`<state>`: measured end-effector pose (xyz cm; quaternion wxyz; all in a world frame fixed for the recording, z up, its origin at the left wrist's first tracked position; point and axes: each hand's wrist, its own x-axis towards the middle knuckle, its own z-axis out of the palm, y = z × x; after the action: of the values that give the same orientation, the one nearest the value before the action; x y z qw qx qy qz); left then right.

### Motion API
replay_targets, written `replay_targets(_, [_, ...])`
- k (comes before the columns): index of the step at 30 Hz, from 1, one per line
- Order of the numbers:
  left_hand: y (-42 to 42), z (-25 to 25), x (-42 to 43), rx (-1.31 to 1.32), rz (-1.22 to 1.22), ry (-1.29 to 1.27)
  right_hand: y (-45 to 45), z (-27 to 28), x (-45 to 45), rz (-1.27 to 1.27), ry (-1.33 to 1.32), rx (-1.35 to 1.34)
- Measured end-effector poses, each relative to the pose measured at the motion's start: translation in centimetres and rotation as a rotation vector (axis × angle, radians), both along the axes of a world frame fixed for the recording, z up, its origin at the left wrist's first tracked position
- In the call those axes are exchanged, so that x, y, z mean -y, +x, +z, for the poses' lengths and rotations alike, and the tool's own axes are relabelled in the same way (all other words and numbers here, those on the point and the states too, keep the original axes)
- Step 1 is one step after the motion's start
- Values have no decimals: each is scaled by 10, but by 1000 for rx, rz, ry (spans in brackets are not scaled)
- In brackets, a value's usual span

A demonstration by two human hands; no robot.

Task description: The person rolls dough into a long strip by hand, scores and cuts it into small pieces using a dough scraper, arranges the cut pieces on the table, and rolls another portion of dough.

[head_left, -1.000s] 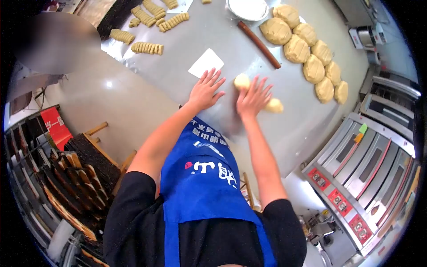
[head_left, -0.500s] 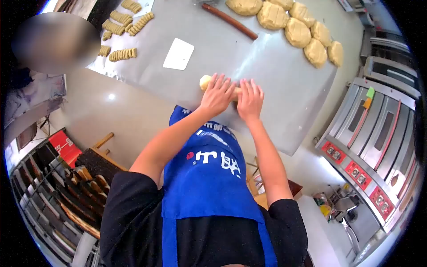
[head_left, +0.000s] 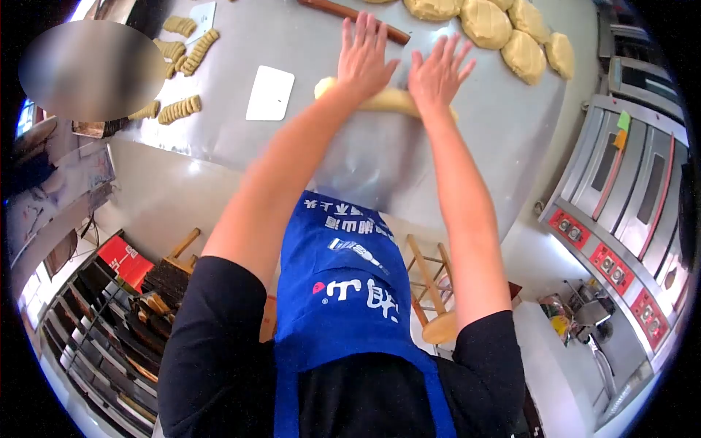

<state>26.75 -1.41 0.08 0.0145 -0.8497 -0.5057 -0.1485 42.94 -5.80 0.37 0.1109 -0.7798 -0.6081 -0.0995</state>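
A pale yellow dough log (head_left: 394,101) lies crosswise on the metal tabletop (head_left: 358,157). My left hand (head_left: 365,58) rests palm down over its left part, with the fingers stretched forward. Over the right part is my right hand (head_left: 438,73), also flat with spread fingers. The palms and wrists hide stretches of the log; its rounded left end and its middle show. Just beyond my left hand lies a brown rolling pin (head_left: 350,18), partly covered by my fingers. A white rectangular scraper (head_left: 270,93) lies to the left of the log.
Several large dough lumps (head_left: 485,23) sit at the far right of the table. Ridged dough pieces (head_left: 179,109) lie at the left, near a person with a blurred head. A deck oven (head_left: 621,197) stands to the right, a wooden stool (head_left: 440,328) below the table, and a tray rack (head_left: 95,343) at lower left.
Both hands have moved forward, away from my body, and the dough log has rolled with them. My arms are straighter and my fingers more spread. More of the log shows.
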Motion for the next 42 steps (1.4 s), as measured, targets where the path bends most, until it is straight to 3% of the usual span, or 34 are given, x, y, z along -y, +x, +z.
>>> replay_targets(2, [-9, -5, 5, -159, -4, 50, -3, -6, 10, 156, -4, -29])
replay_targets(3, [-18, -3, 20, -24, -51, -24, -7, -9, 17, 304, 4, -51])
replay_targets(4, [-26, 2, 40, 113, -101, -103, -16, -7, 40, 297, -8, -67])
replay_targets(6, [-45, 19, 98, 46, -69, -233, -34, 16, 109, 242, -229, -166])
replay_targets(11, [-102, 35, 251, -88, -88, -439, -78, 61, 274, 246, -411, -376])
replay_targets(13, [-117, 36, 284, -4, -98, -511, -80, 63, 289, 219, -434, -407])
replay_targets(16, [-117, 31, 259, -105, -135, -432, -68, 54, 275, 233, -435, -388])
replay_targets(17, [-113, 20, 232, -100, -152, -308, -58, 49, 247, 235, -346, -346])
replay_targets(19, [-81, 41, 157, -259, -152, -377, -32, 40, 183, 244, -289, -254])
replay_targets(22, [-46, -4, 63, 33, -44, -169, -3, 10, 84, 135, 59, -232])
replay_targets(26, [-32, -17, -2, 325, -112, -80, 16, 8, 22, 171, 124, -299])
replay_targets(28, [-37, -13, 17, 306, -123, -48, 13, 4, 27, 210, 146, -319])
replay_targets(30, [-53, 0, 71, 4, -73, -77, 0, -3, 76, 271, -27, -181])
replay_targets(32, [-72, 22, 126, -101, -161, -174, -14, 6, 136, 294, -91, -223])
replay_targets(38, [-127, 21, 273, 71, -184, -465, -55, 35, 278, 263, -231, -479])
replay_targets(42, [-127, 9, 238, -129, -206, -388, -45, 16, 252, 280, -154, -354])
